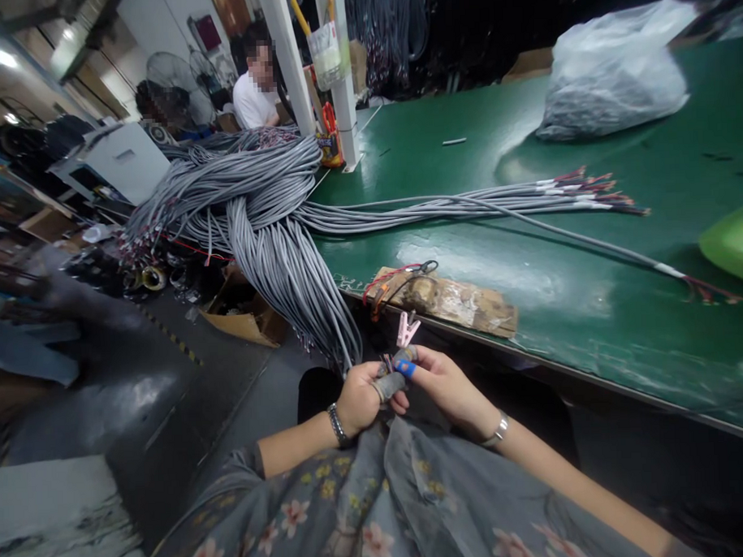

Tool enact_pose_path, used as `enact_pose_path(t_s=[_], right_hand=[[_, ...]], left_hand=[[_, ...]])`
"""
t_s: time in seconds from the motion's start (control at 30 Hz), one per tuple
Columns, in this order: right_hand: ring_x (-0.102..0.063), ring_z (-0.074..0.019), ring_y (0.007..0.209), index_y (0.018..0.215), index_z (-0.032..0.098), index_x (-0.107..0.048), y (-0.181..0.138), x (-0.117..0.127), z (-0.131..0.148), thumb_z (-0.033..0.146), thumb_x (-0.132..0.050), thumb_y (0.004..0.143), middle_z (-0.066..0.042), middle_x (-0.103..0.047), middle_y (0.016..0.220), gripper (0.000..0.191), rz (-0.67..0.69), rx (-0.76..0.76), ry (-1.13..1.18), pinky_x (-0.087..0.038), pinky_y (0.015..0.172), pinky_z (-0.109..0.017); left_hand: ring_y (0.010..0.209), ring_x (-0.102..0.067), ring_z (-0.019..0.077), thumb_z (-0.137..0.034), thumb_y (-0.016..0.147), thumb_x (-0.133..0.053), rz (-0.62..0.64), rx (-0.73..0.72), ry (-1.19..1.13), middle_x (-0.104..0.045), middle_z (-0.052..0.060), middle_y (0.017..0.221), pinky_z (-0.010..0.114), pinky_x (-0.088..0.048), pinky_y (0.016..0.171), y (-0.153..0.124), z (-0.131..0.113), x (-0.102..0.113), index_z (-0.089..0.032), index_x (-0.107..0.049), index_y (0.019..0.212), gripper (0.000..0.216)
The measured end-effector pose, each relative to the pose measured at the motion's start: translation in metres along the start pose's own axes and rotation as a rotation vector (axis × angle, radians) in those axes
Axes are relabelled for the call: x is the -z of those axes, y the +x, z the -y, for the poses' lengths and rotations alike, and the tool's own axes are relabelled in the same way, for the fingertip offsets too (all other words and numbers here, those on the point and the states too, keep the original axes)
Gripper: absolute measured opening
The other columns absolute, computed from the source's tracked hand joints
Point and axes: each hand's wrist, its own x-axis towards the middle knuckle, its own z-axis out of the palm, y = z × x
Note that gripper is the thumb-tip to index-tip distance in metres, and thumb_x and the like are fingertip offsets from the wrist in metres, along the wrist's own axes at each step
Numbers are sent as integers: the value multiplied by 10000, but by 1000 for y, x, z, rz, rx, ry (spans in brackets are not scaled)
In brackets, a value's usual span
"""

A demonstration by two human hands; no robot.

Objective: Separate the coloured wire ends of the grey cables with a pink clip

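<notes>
In front of my lap my two hands meet at a cable end with thin dark and coloured wires sticking up. My left hand is closed round this cable end, with a grey wrapping on a finger. My right hand pinches at the same wires, blue tape on its thumb and a grey wrapping on a finger. The fingers partly hide the cable. Just beyond them a pink clothespin stands at the edge of a worn wooden board, which carries red and black leads.
Many grey cables are heaped at the left, draping over the edge of the green table. Several stripped cable ends lie across it. A plastic bag sits at the back right. A white post rises behind. A person sits farther off.
</notes>
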Motion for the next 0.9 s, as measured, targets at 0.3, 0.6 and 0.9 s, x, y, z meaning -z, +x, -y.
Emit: enact_pose_path(t_s=[0.3, 0.6, 0.9], right_hand=[[-526, -107, 473, 676, 173, -660, 3, 1, 2, 443, -811, 605, 12, -625, 558, 317, -83, 57, -45, -410, 487, -254], [-493, -130, 393, 681, 200, -589, 3, -5, 0, 434, -795, 630, 35, -553, 463, 316, -33, -62, 94, -374, 433, -268], [-480, -125, 532, 704, 193, -657, 22, 23, -11, 578, -718, 658, -4, -590, 620, 392, -128, -40, 229, -420, 537, -281]], left_hand=[[392, -538, 127, -598, 566, -727, -38, 29, -40, -607, 40, 470, 221, -395, 420, 2, 3, 1, -138, -603, 609, 479], [397, -547, 122, -558, 584, -726, -58, 17, -52, -623, 42, 499, 216, -393, 415, 4, 5, 2, -138, -604, 607, 438], [337, -476, 101, -546, 512, -745, -114, 26, -219, -566, 17, 436, 218, -340, 375, 4, -6, -4, -141, -580, 590, 444]])
